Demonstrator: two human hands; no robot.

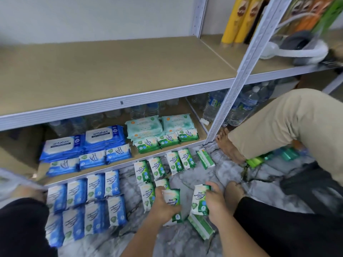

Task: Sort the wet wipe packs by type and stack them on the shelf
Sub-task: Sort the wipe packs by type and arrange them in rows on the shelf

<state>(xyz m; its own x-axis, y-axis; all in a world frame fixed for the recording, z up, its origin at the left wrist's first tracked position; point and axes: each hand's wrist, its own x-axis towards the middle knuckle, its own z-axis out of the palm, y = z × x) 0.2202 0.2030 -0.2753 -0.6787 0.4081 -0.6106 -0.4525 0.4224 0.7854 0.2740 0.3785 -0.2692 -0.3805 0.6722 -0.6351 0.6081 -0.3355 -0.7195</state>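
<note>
green packs (168,140) crowd the bottom shelf (122,165) front edge.

Marbled grey floor (176,238), white wall (92,15), metal shelf (111,106)

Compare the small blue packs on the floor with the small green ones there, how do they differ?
The blue packs lie in two tidy rows, none handled; the green packs are scattered, and the left hand and right hand each grip one. Every blue pack lies face up; a couple of green packs lie on edge. Both kinds look the same small size, with partly white fronts.
</note>
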